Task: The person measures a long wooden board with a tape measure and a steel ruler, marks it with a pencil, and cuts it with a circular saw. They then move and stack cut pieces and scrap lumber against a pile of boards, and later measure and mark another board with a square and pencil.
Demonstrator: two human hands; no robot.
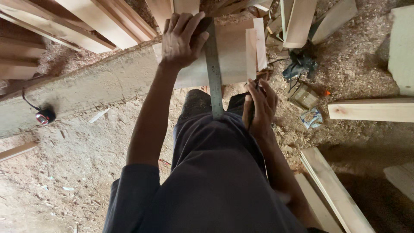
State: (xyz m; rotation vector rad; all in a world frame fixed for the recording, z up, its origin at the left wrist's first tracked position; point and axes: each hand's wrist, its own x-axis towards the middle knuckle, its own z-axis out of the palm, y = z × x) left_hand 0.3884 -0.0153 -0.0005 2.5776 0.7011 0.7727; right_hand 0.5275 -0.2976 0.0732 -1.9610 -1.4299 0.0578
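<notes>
My left hand (181, 39) presses flat on the top end of a long steel ruler (213, 73), which lies across a pale wooden board (233, 56). The ruler runs down from the board to my lap. My right hand (258, 108) is closed around a dark pencil (254, 92), its tip close to the board's near edge, just right of the ruler. The board rests on a rough, dusty workbench beam (95, 84).
Planks (99, 17) are stacked at the top left and lean at the top right. A tape measure (45, 115) sits on the beam at the left. Loose boards (371, 110) lie at the right. Sawdust covers the floor, with a dark power tool (299, 64) nearby.
</notes>
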